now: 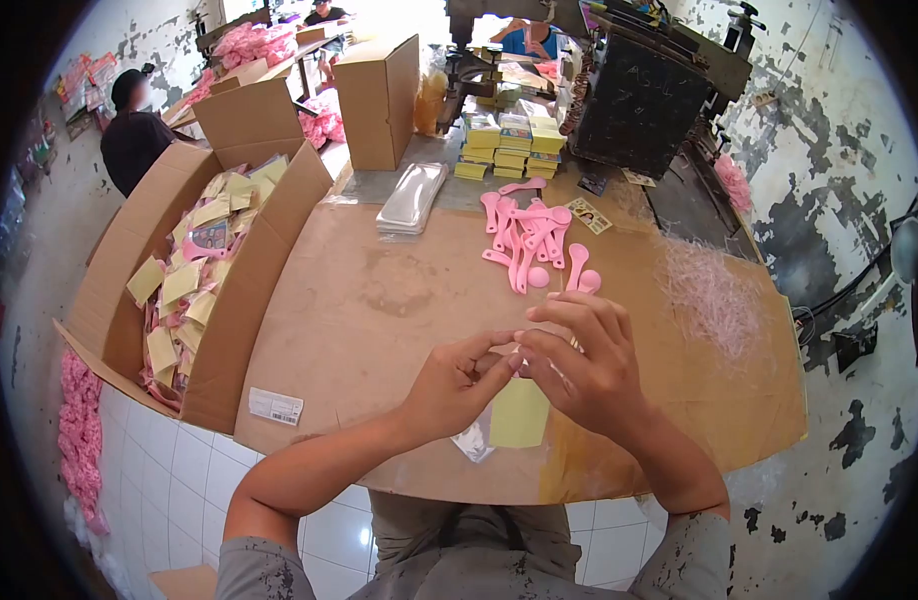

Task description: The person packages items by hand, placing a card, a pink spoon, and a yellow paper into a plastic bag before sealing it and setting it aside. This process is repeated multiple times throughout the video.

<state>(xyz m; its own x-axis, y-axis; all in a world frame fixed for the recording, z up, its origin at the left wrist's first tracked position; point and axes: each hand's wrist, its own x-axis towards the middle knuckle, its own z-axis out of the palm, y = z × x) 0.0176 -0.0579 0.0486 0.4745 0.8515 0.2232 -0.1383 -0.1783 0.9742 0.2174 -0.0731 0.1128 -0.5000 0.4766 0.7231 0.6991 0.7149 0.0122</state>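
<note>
My left hand [457, 388] and my right hand [586, 362] meet over the near part of the table, their fingertips almost touching. Between thumb and forefinger, my left hand pinches the top of a clear plastic bag [473, 443]. A pale yellow card [519, 414] shows below the fingers, seemingly in the bag. The fingers of my right hand are curled at the bag's top edge; what lies between them is too small to make out. Just beyond the hands lies a loose heap of pink plastic spoons [527, 232].
On the left, an open carton [241, 345] holds many packed bags with yellow cards. Flat clear bags [412, 200] lie stacked behind. Bundles of yellow cards [512, 150] stand beside a black machine [639, 100]. Clear plastic shreds [714, 300] lie right. A person [134, 135] sits far left.
</note>
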